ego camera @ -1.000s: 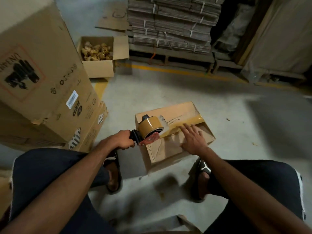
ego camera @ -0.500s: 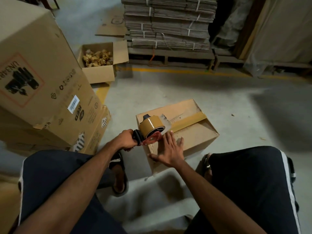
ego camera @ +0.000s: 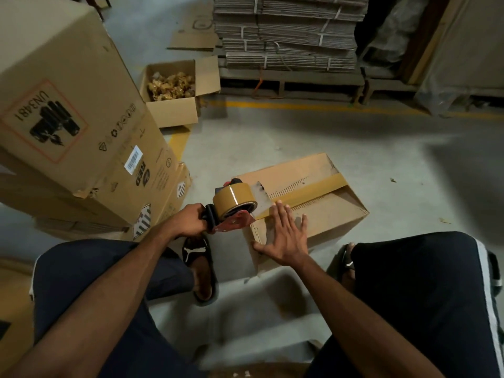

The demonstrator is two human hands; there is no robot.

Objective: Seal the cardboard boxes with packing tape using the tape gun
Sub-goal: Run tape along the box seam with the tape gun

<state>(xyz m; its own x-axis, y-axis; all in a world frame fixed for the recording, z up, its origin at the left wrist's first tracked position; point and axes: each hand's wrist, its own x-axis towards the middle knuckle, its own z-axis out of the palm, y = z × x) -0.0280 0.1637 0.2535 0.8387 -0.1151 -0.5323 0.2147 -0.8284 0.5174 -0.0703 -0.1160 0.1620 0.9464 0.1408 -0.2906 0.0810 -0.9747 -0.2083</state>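
Left hand point(ego camera: 191, 221) clenched on the tape gun point(ego camera: 234, 207) handle, gun at the near-left edge of the small box point(ego camera: 327, 214) on the floor. Right hand point(ego camera: 286, 238) released, fingers flat, pressing the box top just right of the gun. Tape strip point(ego camera: 311, 188) runs along the seam away from both hands. Risks — a tear off the blade before the end wraps the edge leaves a loose tail; a sliding right hand lets the box shift and the tape wrinkle.

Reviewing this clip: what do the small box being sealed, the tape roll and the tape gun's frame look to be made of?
Small brown box: matte corrugated cardboard, judging by its folded flaps. Tan tape roll: glossy plastic film, showing a bright highlight. Red tape gun frame: probably painted metal or plastic; too small to tell. Its black handle sits in the left hand.
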